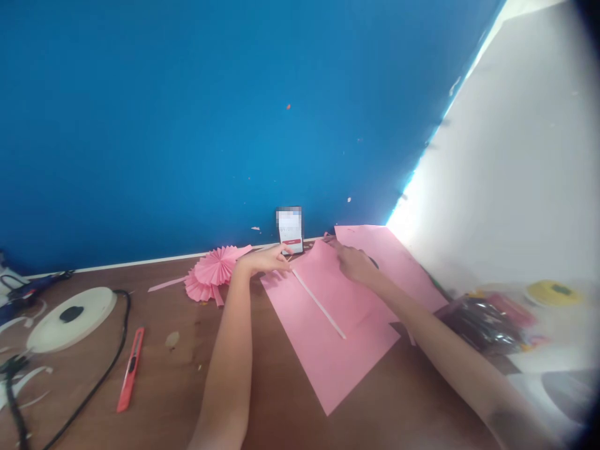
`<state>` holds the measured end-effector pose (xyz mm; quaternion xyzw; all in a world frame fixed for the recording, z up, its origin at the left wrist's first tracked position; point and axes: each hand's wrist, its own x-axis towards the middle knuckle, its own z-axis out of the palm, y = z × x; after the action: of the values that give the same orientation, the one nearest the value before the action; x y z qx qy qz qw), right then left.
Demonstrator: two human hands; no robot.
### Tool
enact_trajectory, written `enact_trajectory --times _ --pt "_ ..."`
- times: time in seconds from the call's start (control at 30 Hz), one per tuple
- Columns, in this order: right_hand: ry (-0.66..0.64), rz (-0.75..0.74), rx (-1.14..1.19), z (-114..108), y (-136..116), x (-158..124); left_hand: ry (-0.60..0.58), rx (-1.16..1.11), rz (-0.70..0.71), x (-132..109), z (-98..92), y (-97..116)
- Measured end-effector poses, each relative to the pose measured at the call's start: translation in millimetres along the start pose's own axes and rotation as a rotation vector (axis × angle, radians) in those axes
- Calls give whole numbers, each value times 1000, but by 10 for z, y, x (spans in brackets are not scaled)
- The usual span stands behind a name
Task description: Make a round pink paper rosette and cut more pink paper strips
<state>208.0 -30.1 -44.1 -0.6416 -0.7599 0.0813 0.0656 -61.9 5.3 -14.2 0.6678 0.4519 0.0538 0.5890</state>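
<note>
My left hand [269, 259] reaches to the far left corner of a pink sheet of paper [323, 375], its fingers apart and the fingertips at the paper's edge. A narrow white strip [319, 304] runs slantwise down the sheet. On its right side, the pink paper rises to a bent-up part near the wall. My right hand [357, 264] is at that raised edge with its fingers closed on the paper, though the fingertips are partly hidden. Just behind the left hand, a phone [290, 228] leans upright against the blue wall.
Left of the left forearm lies a pleated pink paper rosette [216, 267]. A red box cutter [131, 369], black cable [110, 365] and round white disc [77, 320] are farther left. Another pink sheet [375, 240] sits behind the right forearm. Clear plastic packaging [490, 322] stands at right.
</note>
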Motion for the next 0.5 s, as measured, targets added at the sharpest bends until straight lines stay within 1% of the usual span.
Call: enact_trajectory --times 0.1,0.13,0.3,0.43,0.5 --pt "-75 8 -140 14 -42 -25 72 97 -95 116 42 -22" --pt "-87 6 -166 18 -50 -34 76 118 -116 151 55 -32" --pt "-92 -3 -223 29 -35 -63 12 170 -143 281 121 -62" --pt "-131 6 -257 61 -21 -79 -33 330 -147 379 170 -59" --pt "-141 14 -273 79 -46 -99 -33 426 -127 427 195 -60"
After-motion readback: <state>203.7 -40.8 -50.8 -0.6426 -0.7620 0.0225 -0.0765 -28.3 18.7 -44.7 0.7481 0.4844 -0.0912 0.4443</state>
